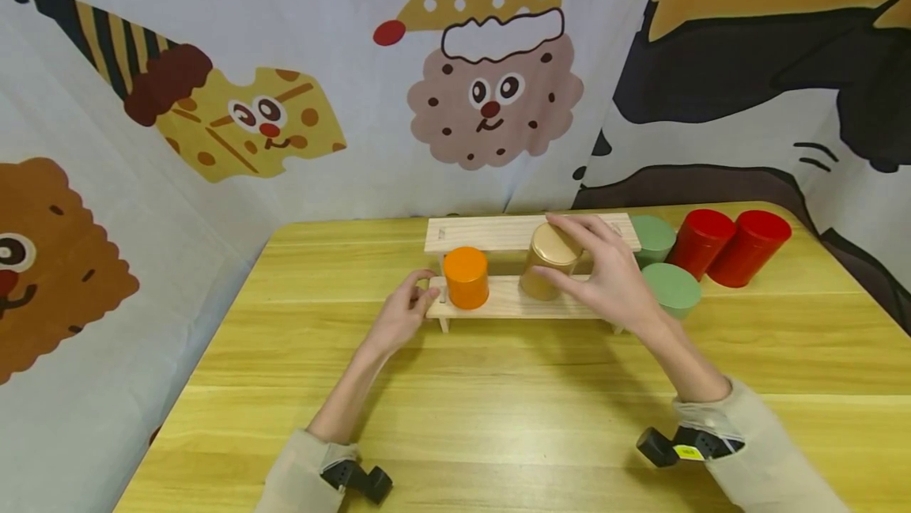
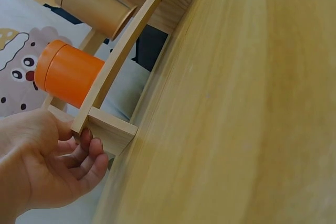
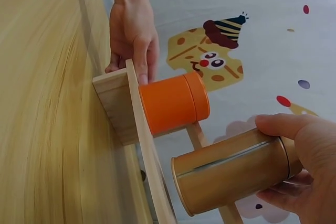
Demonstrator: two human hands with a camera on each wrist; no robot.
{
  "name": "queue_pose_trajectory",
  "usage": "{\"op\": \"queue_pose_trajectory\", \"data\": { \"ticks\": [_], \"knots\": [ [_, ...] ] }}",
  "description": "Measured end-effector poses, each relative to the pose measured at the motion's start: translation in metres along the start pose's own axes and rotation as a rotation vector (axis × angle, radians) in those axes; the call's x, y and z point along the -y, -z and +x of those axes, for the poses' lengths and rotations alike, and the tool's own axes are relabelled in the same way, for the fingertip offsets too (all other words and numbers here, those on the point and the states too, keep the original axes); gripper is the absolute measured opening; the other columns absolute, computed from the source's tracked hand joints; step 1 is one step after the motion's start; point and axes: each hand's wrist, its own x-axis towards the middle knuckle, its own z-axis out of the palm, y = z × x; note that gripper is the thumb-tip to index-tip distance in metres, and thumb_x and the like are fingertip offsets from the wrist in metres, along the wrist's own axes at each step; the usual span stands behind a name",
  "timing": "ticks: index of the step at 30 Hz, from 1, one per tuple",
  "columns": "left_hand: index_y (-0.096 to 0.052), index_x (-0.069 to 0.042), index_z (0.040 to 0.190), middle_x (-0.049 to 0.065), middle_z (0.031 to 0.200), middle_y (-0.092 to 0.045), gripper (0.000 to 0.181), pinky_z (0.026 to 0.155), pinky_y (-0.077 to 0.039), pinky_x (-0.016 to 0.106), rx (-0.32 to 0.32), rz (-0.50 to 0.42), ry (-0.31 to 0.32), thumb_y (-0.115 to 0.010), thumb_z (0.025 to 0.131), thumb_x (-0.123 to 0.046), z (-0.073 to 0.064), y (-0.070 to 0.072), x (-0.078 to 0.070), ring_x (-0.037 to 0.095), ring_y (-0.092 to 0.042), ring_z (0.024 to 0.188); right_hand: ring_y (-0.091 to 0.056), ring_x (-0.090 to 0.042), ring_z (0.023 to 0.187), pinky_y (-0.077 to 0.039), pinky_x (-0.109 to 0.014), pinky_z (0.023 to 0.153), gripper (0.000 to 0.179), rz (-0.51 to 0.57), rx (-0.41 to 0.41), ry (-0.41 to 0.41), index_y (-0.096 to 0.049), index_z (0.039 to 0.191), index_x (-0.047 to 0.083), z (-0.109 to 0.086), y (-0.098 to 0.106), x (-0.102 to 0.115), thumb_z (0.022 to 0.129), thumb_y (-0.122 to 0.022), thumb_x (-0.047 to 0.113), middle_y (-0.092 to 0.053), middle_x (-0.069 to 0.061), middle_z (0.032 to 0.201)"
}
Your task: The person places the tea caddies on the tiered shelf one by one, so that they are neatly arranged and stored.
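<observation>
A two-step wooden rack (image 1: 508, 306) stands on the table. My left hand (image 1: 400, 314) grips the left end of its lower step, thumb on top and curled fingers beneath, as the left wrist view shows. Just beside that thumb, an orange canister (image 1: 466, 279) sits upright on the lower step. My right hand (image 1: 618, 280) holds a gold canister (image 3: 231, 174) around its lidded end. The gold canister leans a little, its base close over the lower step to the right of the orange one. A seam runs down its side in the right wrist view.
Two green containers (image 1: 670, 289) stand at the rack's right end, partly hidden behind my right hand. Beyond them are two red canisters (image 1: 749, 249) side by side. A cartoon-printed cloth (image 1: 370, 173) hangs behind the wooden table (image 1: 498, 418).
</observation>
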Motion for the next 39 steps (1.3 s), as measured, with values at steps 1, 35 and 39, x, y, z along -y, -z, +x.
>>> {"op": "queue_pose_trajectory", "data": {
  "ticks": [1, 35, 39],
  "knots": [
    [-0.049, -0.004, 0.142, 0.007, 0.078, -0.052, 0.038, 0.073, -0.056, 0.039, 0.000, -0.001, 0.001, -0.051, 0.108, -0.021, 0.000, 0.000, 0.000, 0.017, -0.046, 0.067, -0.055, -0.032, 0.119, -0.047, -0.053, 0.095, 0.065, 0.002, 0.000, 0.003, -0.061, 0.138, 0.007, 0.001, -0.001, 0.001, 0.079, -0.088, 0.016, -0.060, -0.014, 0.131],
    [-0.047, -0.004, 0.144, 0.008, 0.080, -0.053, 0.040, 0.071, -0.055, 0.038, 0.006, 0.003, -0.013, -0.050, 0.108, -0.021, 0.000, 0.000, 0.001, 0.020, -0.048, 0.069, -0.052, -0.032, 0.121, -0.046, -0.053, 0.098, 0.070, 0.043, 0.072, -0.048, -0.055, 0.145, 0.007, 0.009, -0.030, 0.003, 0.084, -0.085, 0.025, -0.055, -0.016, 0.137],
    [-0.048, -0.004, 0.144, 0.007, 0.079, -0.052, 0.039, 0.071, -0.055, 0.037, 0.008, -0.002, -0.005, -0.050, 0.109, -0.021, 0.000, 0.000, 0.001, 0.018, -0.047, 0.068, -0.052, -0.032, 0.122, -0.046, -0.053, 0.099, 0.070, 0.054, 0.070, -0.041, -0.054, 0.145, 0.007, 0.009, -0.032, 0.004, 0.085, -0.085, 0.024, -0.054, -0.016, 0.137]
  ]
}}
